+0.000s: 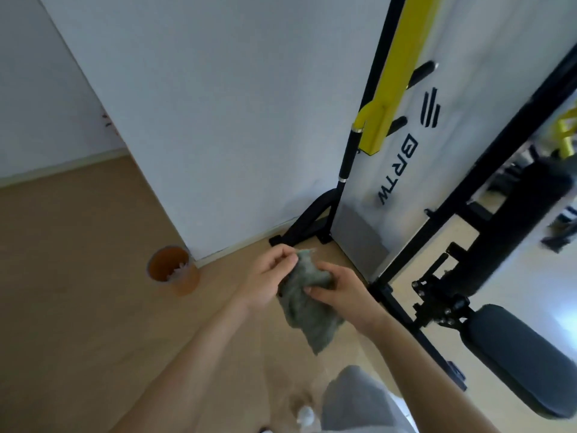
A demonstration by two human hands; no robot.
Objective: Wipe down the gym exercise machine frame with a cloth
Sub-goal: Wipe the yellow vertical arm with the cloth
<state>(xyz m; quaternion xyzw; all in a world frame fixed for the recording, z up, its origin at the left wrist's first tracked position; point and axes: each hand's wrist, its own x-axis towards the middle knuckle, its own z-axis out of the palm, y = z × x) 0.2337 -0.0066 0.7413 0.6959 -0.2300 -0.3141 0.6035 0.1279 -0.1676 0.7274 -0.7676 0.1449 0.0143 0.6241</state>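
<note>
Grey-green cloth [307, 310] is bunched, held up between both hands over the wooden floor [93, 276] and hanging down below them. It is near the machine's black frame [402, 257] but not touching it. Left hand [271, 276] pinches the cloth's top edge with its fingers curled. Right hand [340, 289] grips the bunched middle, thumb on top. The frame stands just right of the hands, with a white panel [359, 195] lettered BRTW, a yellow bar [396, 73] higher up and a dark padded seat [524, 360] at lower right. Orange bin [173, 270] sits on the floor by the white wall [218, 104] — well left of the hands. Grey trouser knee [359, 398] shows at the bottom.
</note>
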